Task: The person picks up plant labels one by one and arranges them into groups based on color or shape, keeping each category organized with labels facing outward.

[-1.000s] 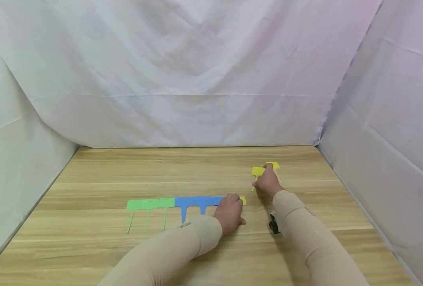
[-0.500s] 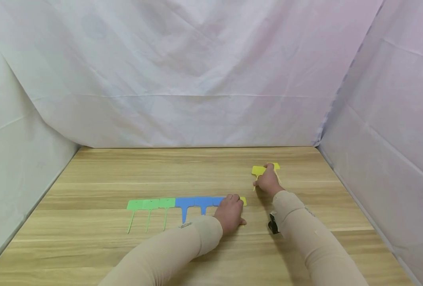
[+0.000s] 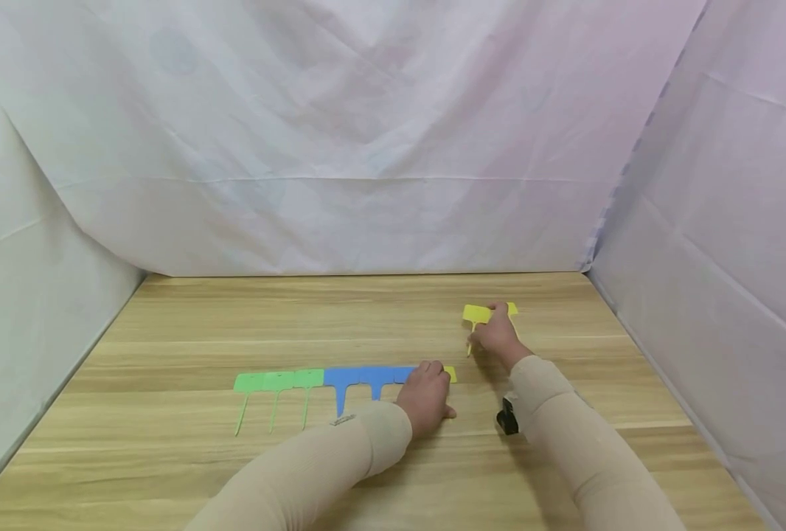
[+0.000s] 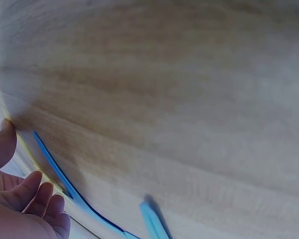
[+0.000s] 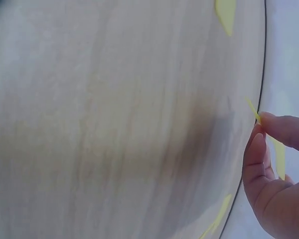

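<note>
My right hand point(image 3: 497, 335) pinches a yellow T-shaped plant label point(image 3: 476, 313) by its thin stem between thumb and fingers. In the right wrist view the label's flat head point(image 5: 280, 159) hangs beyond the fingers. Behind this hand lies another yellow label point(image 3: 512, 307), partly covered. At the right end of a row, my left hand point(image 3: 425, 398) holds a third yellow label point(image 3: 451, 374) against the table. Its thumb is at the stem tip, with the other fingers curled along the label; the hand hides most of it.
Blue labels point(image 3: 342, 376) adjoin the left hand, and green labels point(image 3: 279, 380) continue the row leftward, heads edge to edge and stems toward me. White cloth point(image 3: 366, 221) hangs behind the wooden table point(image 3: 300, 310) and along both sides.
The yellow label in my right hand has come up a little and shifted slightly left, away from the one behind it. My left hand has stayed in place.
</note>
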The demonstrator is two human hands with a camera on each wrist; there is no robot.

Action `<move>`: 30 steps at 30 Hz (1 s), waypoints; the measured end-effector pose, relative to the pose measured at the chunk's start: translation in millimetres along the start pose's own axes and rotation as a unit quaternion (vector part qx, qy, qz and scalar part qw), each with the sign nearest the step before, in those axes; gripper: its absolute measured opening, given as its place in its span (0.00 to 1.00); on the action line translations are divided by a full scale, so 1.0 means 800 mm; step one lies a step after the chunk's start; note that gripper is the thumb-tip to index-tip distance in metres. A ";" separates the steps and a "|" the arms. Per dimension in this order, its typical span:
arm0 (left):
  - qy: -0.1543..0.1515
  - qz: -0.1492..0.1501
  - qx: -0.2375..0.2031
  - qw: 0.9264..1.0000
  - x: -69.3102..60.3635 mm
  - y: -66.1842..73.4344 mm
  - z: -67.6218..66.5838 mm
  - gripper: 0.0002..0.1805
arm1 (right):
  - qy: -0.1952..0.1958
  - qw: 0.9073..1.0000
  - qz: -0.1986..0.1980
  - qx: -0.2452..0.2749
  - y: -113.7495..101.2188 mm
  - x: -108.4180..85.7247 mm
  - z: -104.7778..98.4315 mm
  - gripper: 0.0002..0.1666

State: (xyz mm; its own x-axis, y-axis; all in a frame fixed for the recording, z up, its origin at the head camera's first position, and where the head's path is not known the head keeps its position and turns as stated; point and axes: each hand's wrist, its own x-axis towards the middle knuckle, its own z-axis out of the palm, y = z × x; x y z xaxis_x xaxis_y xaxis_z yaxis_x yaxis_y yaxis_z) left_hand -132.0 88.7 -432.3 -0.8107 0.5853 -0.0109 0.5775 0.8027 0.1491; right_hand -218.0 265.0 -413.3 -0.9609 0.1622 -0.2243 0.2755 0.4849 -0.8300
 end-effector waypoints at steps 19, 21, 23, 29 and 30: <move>0.003 -0.006 -0.006 1.000 -0.001 0.000 -0.001 0.26 | -0.045 0.999 -0.013 -0.014 -0.005 -0.026 0.003 0.52; 0.003 -0.007 -0.008 1.000 -0.001 0.000 -0.001 0.27 | -0.053 0.998 -0.015 -0.017 -0.005 -0.029 0.003 0.51; 0.002 -0.008 -0.010 1.000 -0.001 0.001 -0.002 0.26 | -0.057 0.998 -0.017 -0.021 -0.006 -0.032 0.002 0.52; 0.004 -0.005 -0.011 1.000 -0.001 0.000 -0.002 0.24 | -0.058 0.998 -0.019 -0.019 -0.007 -0.041 0.003 0.51; 0.005 -0.004 -0.009 1.000 -0.001 0.000 -0.003 0.24 | -0.057 0.998 -0.017 -0.016 -0.008 -0.043 0.002 0.50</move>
State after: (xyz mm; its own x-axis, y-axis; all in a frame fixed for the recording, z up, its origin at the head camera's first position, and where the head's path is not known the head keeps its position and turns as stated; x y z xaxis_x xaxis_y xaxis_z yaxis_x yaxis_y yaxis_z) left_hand -131.8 88.3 -430.2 -0.8165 0.5773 -0.0032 0.5687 0.8053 0.1674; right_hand -186.7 254.8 -401.5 -0.9660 0.0464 -0.2542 0.2410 0.5168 -0.8215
